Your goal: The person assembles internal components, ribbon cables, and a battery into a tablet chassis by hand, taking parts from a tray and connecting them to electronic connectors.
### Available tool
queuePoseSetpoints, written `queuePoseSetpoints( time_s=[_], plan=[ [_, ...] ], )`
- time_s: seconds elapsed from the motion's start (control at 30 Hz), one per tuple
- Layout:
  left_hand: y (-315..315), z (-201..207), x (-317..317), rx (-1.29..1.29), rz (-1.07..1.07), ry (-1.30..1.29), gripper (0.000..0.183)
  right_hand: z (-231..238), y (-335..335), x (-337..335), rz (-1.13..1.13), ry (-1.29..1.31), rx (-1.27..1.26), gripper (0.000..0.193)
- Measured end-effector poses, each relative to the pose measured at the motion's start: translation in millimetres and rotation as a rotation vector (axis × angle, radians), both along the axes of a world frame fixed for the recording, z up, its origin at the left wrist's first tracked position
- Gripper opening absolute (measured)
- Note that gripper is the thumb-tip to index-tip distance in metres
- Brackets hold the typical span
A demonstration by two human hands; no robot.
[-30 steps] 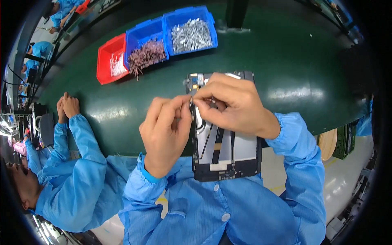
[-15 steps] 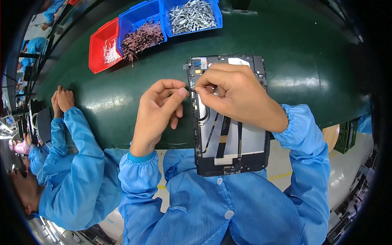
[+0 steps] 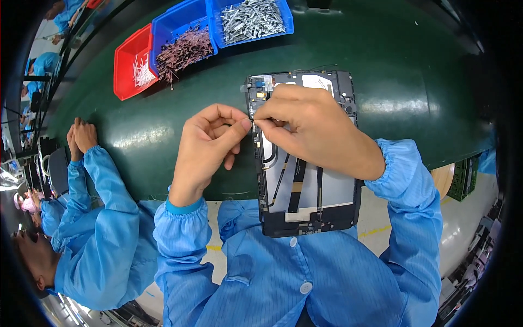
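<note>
An opened tablet (image 3: pixel 338 188), black-framed with a pale inner panel, dark ribbon cables and small circuit boards, lies in front of me and reaches past the table's near edge. At its upper left edge my left hand (image 3: pixel 207 144) is closed, thumb and forefinger pinched together. Over the tablet's upper part, my right hand (image 3: pixel 313 122) pinches too, its fingertips nearly meeting the left ones. Whatever lies between the fingertips is too small to make out. The right hand hides part of the boards beneath it.
On the green table (image 3: pixel 152 120) stand a red bin (image 3: pixel 124 68) of white strips, a blue bin (image 3: pixel 163 30) of brownish wired parts and another blue bin (image 3: pixel 286 24) of silvery pieces. At the left, a co-worker's clasped hands (image 3: pixel 84 135) rest on the table.
My right hand has shifted slightly left, bringing its fingertips up to those of my left hand. The gap between the two pinches has closed.
</note>
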State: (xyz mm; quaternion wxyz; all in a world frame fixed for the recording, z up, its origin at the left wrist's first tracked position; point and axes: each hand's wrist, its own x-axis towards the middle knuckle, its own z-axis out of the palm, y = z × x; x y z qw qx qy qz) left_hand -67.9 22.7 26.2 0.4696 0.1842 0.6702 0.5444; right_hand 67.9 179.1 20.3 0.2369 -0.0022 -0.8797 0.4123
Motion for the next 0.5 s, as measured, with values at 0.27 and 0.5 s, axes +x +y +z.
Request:
queuePoseSetpoints(
  time_s=[0.27, 0.5],
  plan=[
    [2, 2, -1, -0.041, -0.014, 0.031, 0.014, 6, 9, 0, 0.052, -0.080, -0.106, 0.008],
    [3, 5, 2, -0.081, -0.013, 0.114, 0.012, 2, 12, 0, 0.057, -0.073, -0.125, 0.008]
  ],
)
